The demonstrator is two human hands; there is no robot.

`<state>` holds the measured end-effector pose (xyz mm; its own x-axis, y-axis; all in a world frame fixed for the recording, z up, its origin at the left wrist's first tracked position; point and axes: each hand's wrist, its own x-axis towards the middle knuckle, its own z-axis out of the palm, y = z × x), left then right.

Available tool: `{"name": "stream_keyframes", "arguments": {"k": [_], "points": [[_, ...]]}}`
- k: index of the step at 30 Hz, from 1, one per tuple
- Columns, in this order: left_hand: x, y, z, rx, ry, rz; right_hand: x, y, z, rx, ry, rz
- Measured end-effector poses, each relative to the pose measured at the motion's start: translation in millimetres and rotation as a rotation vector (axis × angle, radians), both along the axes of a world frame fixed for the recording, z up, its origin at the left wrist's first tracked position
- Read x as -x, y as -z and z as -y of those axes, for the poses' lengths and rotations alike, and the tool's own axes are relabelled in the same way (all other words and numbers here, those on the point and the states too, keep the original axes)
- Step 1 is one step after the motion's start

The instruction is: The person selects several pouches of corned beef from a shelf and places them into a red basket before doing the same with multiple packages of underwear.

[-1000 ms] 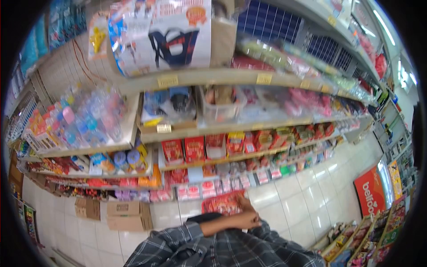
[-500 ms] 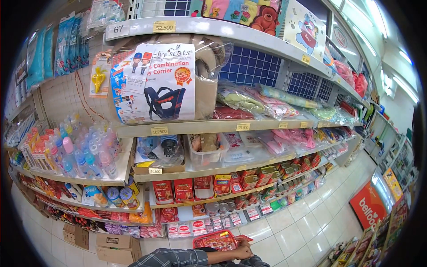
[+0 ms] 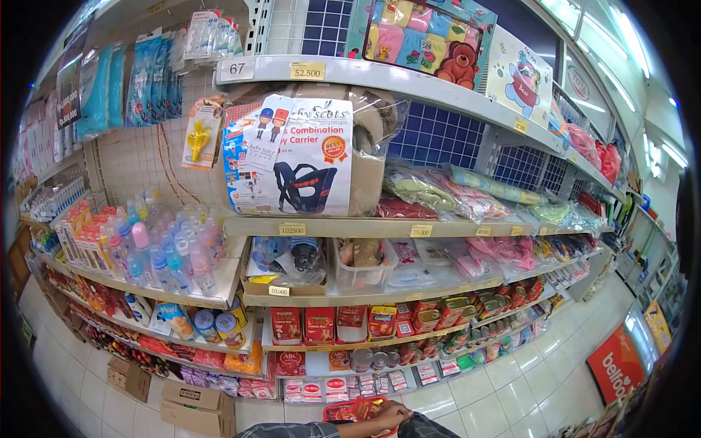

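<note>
At the bottom edge, my left hand (image 3: 391,415) is closed, its forearm crossing in front of a red basket (image 3: 328,412). What its fingers hold, if anything, is hidden. My right hand (image 3: 404,413) seems to meet it beside the dark sleeve on the right; its fingers cannot be made out. Red packs (image 3: 363,409) lie inside the basket, partly covered by my forearm. Beyond the hands, the lowest shelf carries red-and-white packs (image 3: 336,387). Red boxes (image 3: 320,324) and cans (image 3: 426,321) stand above them.
A packaged baby carrier (image 3: 307,160) fills the middle shelf, with baby bottles (image 3: 171,252) to its left. Bagged clothes (image 3: 445,191) lie to its right. Cardboard boxes (image 3: 196,409) stand on the tiled floor (image 3: 504,394). A red freezer (image 3: 615,369) is at the right.
The view has shifted, so the shelves appear farther right and lower. My hands and the basket sit lower in the picture, with less of the basket showing. The hands remain together.
</note>
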<state>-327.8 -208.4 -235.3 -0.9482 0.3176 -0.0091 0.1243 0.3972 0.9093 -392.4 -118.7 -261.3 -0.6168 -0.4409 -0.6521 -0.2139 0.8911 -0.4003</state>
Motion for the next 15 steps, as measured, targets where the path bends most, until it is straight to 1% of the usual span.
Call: {"name": "stream_keyframes", "arguments": {"k": [1, 2, 3, 4, 5, 8, 10, 11, 14, 15], "points": [[-5.2, -21.5, 14.5, -0.182, 0.135, 0.308, 4.3, -2.7, -0.3, -0.001, 0.047, -0.032], [-12.5, -44.6, 27.7, -0.397, 0.289, 0.602, 8.9, -5.7, -1.5, 0.024, 0.144, -0.088], [-20.7, -72.9, 41.7, -0.545, 0.4, 0.924, 12.2, -2.8, -4.8, 0.097, 0.306, -0.16], [-23.2, -78.8, 46.0, -0.577, 0.451, 0.981, 15.5, -0.2, -7.9, 0.185, 0.46, -0.239], [-24.1, -74.3, 46.5, -0.562, 0.442, 0.936, 17.9, 4.1, -7.9, 0.265, 0.623, -0.31], [-21.4, -48.9, 37.5, -0.463, 0.331, 0.635, 25.5, 23.7, 18.3, 0.942, 1.569, 0.483], [-24.9, -51.2, 36.6, -0.468, 0.31, 0.512, 17.2, 27.1, 28.2, 0.776, 1.189, 0.218], [-25.8, -52.2, 37.7, -0.485, 0.32, 0.501, 13.7, 28.6, 32.5, 0.69, 1.0, 0.09], [-46.4, -130.6, 59.2, -0.453, 0.503, 0.434, 13.2, 46.6, 19.0, 0.391, 0.281, -0.091], [-34.2, -100.4, 61.4, -0.381, 0.629, 0.421, 15.3, 49.8, 16.3, 0.283, 0.037, -0.153]]}}
